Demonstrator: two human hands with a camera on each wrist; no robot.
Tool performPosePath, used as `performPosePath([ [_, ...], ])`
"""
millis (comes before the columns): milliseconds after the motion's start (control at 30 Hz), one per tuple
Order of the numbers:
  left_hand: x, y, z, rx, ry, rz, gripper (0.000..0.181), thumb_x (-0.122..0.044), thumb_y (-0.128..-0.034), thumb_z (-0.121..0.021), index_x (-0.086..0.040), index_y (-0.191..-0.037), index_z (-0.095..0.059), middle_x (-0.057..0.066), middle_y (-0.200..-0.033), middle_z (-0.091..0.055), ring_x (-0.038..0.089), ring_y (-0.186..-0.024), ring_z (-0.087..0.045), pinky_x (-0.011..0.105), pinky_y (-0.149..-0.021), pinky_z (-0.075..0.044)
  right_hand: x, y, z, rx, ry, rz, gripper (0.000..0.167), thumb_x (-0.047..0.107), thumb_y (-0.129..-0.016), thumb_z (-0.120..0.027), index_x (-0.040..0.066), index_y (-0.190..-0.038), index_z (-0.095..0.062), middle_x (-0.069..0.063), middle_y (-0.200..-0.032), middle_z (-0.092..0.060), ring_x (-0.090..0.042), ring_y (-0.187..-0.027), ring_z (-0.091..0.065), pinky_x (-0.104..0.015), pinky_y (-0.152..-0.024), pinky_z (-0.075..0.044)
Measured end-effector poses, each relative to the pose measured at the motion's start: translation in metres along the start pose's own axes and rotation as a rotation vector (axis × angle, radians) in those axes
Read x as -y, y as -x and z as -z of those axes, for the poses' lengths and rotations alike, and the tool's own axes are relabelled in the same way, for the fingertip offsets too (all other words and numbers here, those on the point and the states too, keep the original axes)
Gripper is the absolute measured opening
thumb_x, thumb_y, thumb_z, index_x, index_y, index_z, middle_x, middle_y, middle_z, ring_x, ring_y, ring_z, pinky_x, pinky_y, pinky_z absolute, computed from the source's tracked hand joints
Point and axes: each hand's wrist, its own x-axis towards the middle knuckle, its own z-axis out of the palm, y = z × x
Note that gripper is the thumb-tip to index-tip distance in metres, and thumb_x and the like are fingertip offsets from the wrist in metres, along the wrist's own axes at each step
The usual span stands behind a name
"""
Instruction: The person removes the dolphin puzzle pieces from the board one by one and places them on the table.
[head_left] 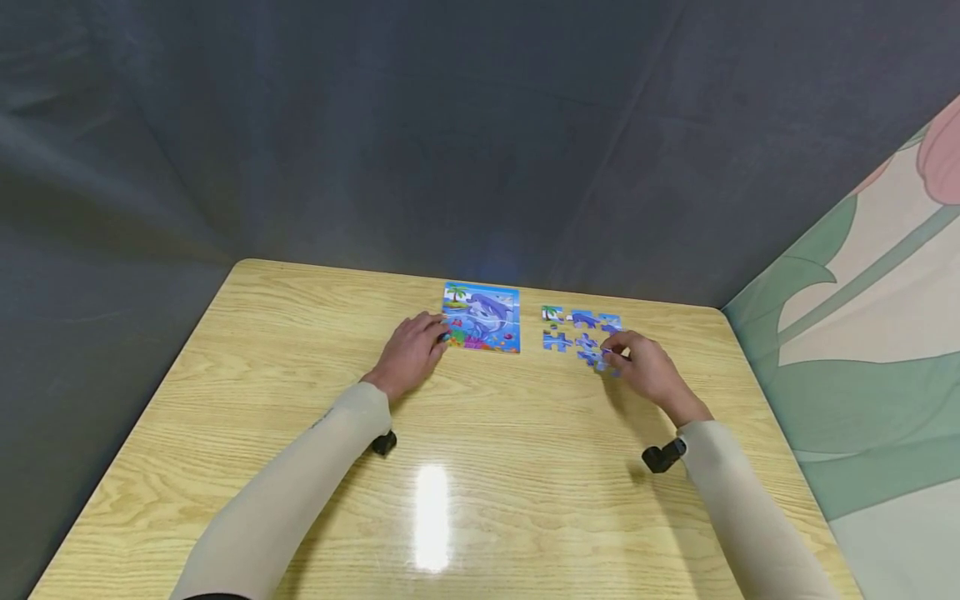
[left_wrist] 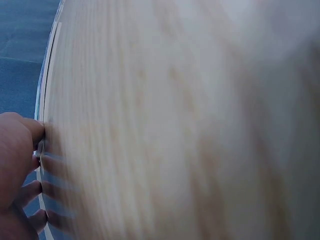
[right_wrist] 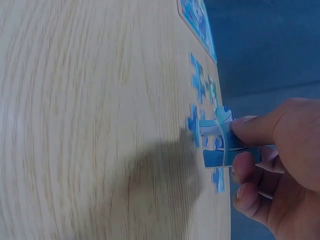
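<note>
A square dolphin picture puzzle (head_left: 482,318) lies flat near the table's far edge. My left hand (head_left: 411,354) rests at its left side, fingertips at the puzzle's edge; in the left wrist view the thumb and fingers (left_wrist: 31,194) reach down to the surface. Off to the right, my right hand (head_left: 647,367) pinches a blue jigsaw piece (right_wrist: 216,158) between thumb and fingers, tilted up over the loose pieces. Several loose jigsaw pieces (head_left: 557,342) lie spread between the puzzle and that hand. Part of the held piece is hidden by the fingers.
The wooden table (head_left: 510,450) has a dark cloth (head_left: 450,150) behind its far edge. A patterned cloth (head_left: 862,333) hangs along the right side. Small black wrist cameras (head_left: 663,457) sit on the cuffs.
</note>
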Motion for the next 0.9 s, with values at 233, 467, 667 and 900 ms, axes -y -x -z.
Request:
performPosePath([
  [233, 0.000, -0.001, 0.000, -0.002, -0.003, -0.006, 0.045, -0.029, -0.1137, -0.053, -0.009, -0.154, -0.057, 0.010, -0.164, -0.050, 0.033, -0.156, -0.042, 0.061, -0.134, -0.028, -0.013, 0.003, 0.007, 0.008, -0.011, -0.030, 0.023, 0.010, -0.108, -0.061, -0.003, -0.124, -0.069, -0.021, -0.111, -0.071, -0.018, -0.073, -0.057, -0.032, -0.062, -0.047],
  [467, -0.001, -0.001, 0.001, -0.004, 0.001, -0.006, 0.045, -0.029, -0.1136, -0.053, -0.009, -0.153, -0.058, 0.011, -0.164, -0.051, 0.032, -0.155, -0.044, 0.060, -0.133, -0.028, -0.024, 0.001, 0.012, 0.017, 0.012, -0.037, 0.023, 0.009, -0.108, -0.059, -0.005, -0.124, -0.068, -0.022, -0.110, -0.070, -0.017, -0.071, -0.057, -0.031, -0.060, -0.047],
  [667, 0.000, -0.001, 0.001, -0.008, 0.001, -0.009, 0.044, -0.029, -0.1134, -0.054, -0.010, -0.153, -0.058, 0.009, -0.164, -0.051, 0.032, -0.155, -0.045, 0.060, -0.133, -0.029, -0.032, -0.005, 0.015, 0.033, 0.019, -0.045, 0.022, 0.010, -0.108, -0.059, -0.004, -0.123, -0.068, -0.023, -0.110, -0.071, -0.018, -0.072, -0.057, -0.032, -0.062, -0.046],
  [900, 0.001, -0.002, 0.000, 0.003, 0.003, 0.006, 0.045, -0.030, -0.1139, -0.053, -0.011, -0.154, -0.058, 0.008, -0.165, -0.050, 0.031, -0.157, -0.042, 0.059, -0.134, -0.027, -0.034, -0.016, 0.018, 0.070, 0.034, -0.041, 0.020, 0.013, -0.109, -0.060, -0.001, -0.120, -0.071, -0.021, -0.112, -0.071, -0.018, -0.074, -0.056, -0.034, -0.067, -0.044],
])
